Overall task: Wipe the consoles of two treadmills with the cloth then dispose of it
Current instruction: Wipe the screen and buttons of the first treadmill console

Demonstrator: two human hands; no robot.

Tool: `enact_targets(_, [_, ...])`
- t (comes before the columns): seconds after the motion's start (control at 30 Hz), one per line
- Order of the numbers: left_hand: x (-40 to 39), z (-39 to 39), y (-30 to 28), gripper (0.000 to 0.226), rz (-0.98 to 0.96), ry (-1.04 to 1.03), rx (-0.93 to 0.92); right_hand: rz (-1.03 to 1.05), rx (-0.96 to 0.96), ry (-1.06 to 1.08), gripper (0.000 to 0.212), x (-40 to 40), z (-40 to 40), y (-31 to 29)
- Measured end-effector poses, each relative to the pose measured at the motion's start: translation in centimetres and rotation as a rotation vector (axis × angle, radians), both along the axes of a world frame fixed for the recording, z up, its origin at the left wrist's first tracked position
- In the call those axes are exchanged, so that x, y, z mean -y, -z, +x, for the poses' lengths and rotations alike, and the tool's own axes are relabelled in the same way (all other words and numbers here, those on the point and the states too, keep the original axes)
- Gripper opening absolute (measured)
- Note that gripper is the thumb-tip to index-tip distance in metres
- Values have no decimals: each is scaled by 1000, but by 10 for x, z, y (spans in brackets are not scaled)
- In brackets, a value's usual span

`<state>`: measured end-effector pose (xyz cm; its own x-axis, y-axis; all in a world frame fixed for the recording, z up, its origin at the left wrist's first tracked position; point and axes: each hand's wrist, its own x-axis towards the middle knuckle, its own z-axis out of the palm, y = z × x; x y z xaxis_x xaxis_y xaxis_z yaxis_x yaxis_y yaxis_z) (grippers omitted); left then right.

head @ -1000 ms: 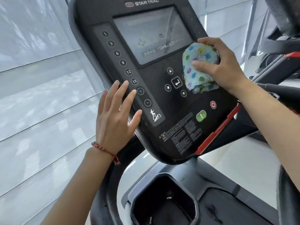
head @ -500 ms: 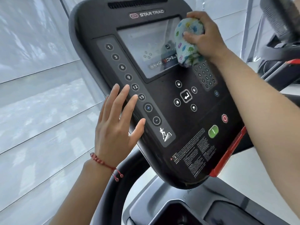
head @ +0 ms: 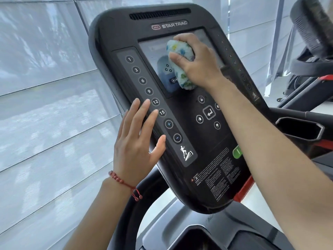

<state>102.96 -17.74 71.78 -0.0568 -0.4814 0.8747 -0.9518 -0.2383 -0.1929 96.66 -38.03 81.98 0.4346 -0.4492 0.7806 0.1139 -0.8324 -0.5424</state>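
Speckled cloth, bunched in right hand, moved from keypad onto screen, frame centre; left hand flat, steadying console. First-console wiping ongoing.

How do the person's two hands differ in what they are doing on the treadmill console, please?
The right hand grips a bunched spotted cloth with curled fingers; the left hand holds nothing, its fingers straight. The right hand is at the screen; the left hand lies lower, beside the numbered buttons. Both are at the same console.
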Motion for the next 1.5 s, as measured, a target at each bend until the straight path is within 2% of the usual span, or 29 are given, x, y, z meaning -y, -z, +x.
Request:
enact_targets(0.13, [-1, -1, 0, 42, 4, -19, -7, -6, 51, -205, 38, -28, 12, -3])
enact_targets(0.2, [-1, -1, -1, 42, 7, -27, -6, -23, 41, -228, 39, -30, 13, -4])
enact_targets(0.4, [-1, -1, 0, 42, 6, -25, 2, -172, -132, -100, 40, -7, 6, -11])
enact_targets(0.67, [-3, -1, -2, 43, 29, -42, 3, -45, -143, 63, 40, 29, 7, -15])
enact_targets(0.87, [-2, -4, -2, 44, 30, -52, -13, 63, -111, 29, 34, 11, 14, -15])
enact_targets(1.1, [0, -3, -1, 42, 14, -43, -7, -94, -52, -45, 31, -24, 26, -23])
enact_targets(1.27, [0, -2, 0, 42, 14, -42, 1, -132, -48, -21, 35, 8, 26, -21])
enact_targets(1.5, [-3, -1, -1, 42, 27, -62, 24, 30, -63, 175, 37, 78, 15, -20])
